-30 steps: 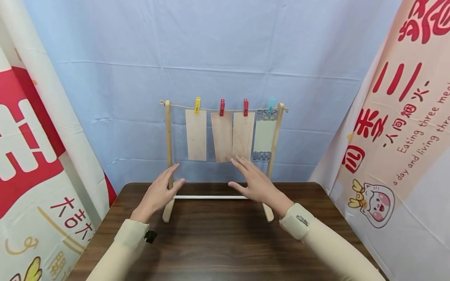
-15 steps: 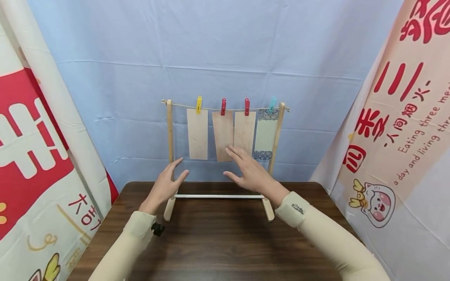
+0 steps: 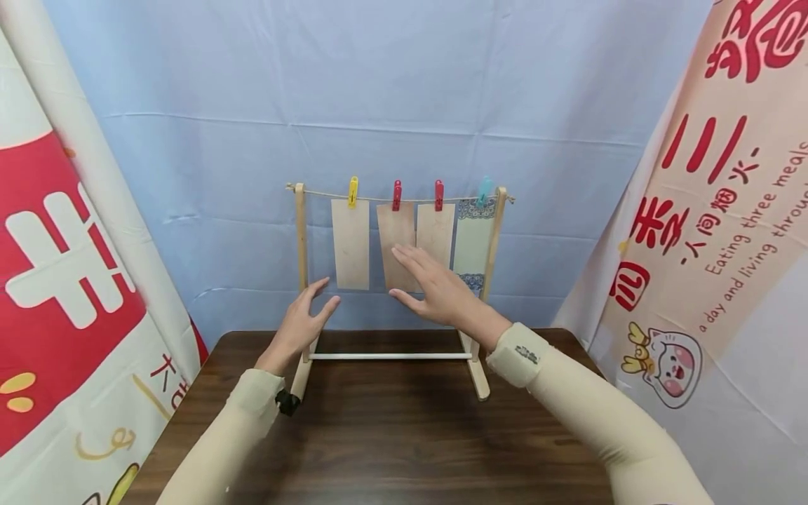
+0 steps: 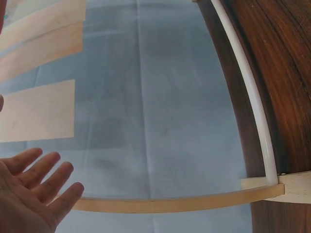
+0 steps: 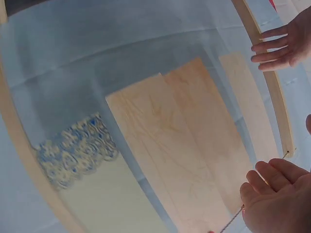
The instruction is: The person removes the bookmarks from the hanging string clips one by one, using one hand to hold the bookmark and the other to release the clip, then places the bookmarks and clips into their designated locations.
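Observation:
Several paper cards hang from a cord on a wooden stand [image 3: 302, 238]. A yellow clothespin [image 3: 353, 192] holds the leftmost pale card [image 3: 351, 245]. Red clothespins [image 3: 397, 196] hold the brownish card [image 3: 386, 238] and another pale card [image 3: 435, 228]. At the right end, a light blue clothespin [image 3: 485, 191] grips a card with blue patterned bands [image 3: 473, 242]. My right hand [image 3: 438, 291], fingers extended, is in front of the middle cards and partly covers them; contact cannot be told. My left hand [image 3: 298, 324] is held near the left post, fingers spread, holding nothing.
The stand's white crossbar [image 3: 391, 356] runs low between its feet on a dark wooden table [image 3: 391, 442]. Behind hangs a light blue cloth [image 3: 391, 84]. Printed banners flank the table, one on the left [image 3: 57, 280] and one on the right [image 3: 713, 231].
My right hand has moved left and up, from the third card toward the brownish one. My left hand has shifted slightly right and up. The cards stay clipped on the cord.

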Demonstrator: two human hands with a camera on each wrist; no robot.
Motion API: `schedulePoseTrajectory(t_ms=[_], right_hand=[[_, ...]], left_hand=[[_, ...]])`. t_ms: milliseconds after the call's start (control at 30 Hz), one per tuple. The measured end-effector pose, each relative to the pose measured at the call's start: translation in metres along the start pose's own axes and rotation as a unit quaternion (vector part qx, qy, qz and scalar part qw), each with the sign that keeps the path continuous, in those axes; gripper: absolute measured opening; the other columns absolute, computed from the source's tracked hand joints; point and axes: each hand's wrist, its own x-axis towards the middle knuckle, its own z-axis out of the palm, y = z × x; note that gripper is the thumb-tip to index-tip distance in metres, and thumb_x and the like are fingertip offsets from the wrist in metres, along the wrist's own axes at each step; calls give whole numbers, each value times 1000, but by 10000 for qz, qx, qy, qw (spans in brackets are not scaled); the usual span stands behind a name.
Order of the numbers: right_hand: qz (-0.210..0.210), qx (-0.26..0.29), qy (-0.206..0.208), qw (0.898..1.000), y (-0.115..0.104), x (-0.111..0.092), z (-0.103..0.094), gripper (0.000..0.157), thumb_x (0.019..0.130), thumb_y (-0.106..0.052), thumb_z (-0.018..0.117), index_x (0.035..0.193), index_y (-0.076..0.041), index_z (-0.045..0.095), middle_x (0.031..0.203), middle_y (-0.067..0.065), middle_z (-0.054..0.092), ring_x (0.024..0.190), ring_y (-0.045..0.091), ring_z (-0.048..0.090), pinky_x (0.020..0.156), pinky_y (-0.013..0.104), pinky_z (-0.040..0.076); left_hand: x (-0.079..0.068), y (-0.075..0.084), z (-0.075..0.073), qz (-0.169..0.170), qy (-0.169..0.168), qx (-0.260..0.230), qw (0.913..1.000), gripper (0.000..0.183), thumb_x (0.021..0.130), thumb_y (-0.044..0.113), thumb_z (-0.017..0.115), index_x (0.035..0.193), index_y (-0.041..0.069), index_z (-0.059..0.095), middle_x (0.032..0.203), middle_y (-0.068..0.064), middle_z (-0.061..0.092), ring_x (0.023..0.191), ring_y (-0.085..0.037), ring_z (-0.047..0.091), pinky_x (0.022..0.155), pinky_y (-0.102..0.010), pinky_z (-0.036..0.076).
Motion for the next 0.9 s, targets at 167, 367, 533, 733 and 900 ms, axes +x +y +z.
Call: schedulePoseTrajectory(t_ms=[167, 367, 533, 733, 900], right_hand=[[-288, -58, 50, 9996, 0, 17, -6, 74, 106, -36, 71, 163, 1, 41, 167, 20, 43, 157, 37, 38, 128, 54, 28], [-352, -129, 12, 9993, -3, 32, -16, 77, 106, -36, 71, 165, 0, 38, 168, 21, 40, 158, 36, 36, 130, 50, 25], [-388, -210, -15, 9990, -6, 43, -25, 77, 106, -37, 71, 165, -2, 38, 169, 20, 41, 158, 34, 36, 130, 51, 26], [-529, -300, 127, 9981, -8, 56, -36, 74, 106, -35, 71, 163, 2, 41, 167, 22, 41, 158, 36, 37, 129, 49, 28], [-460, -348, 120, 9983, -8, 66, -43, 72, 107, -35, 69, 163, 1, 41, 167, 20, 43, 157, 33, 38, 130, 46, 28]], left_hand=[[7, -5, 1, -42, 5, -19, 10000, 75, 109, 58, 56, 168, 16, 37, 171, -12, 39, 156, -37, 38, 122, -65, 33], [15, -9, 4, -74, -73, -158, 9998, 81, 107, 65, 55, 168, 15, 37, 171, -12, 39, 156, -35, 37, 123, -62, 33], [19, -9, 6, -155, -101, -291, 9994, 77, 108, 61, 56, 168, 16, 37, 170, -14, 39, 157, -36, 37, 124, -60, 32], [27, -9, 10, -223, -134, -547, 9982, 75, 108, 56, 59, 166, 13, 39, 167, -16, 43, 155, -36, 39, 126, -55, 32], [34, -10, 13, -234, -97, -614, 9978, 73, 109, 52, 60, 165, 9, 40, 164, -19, 46, 152, -37, 43, 126, -54, 32]])
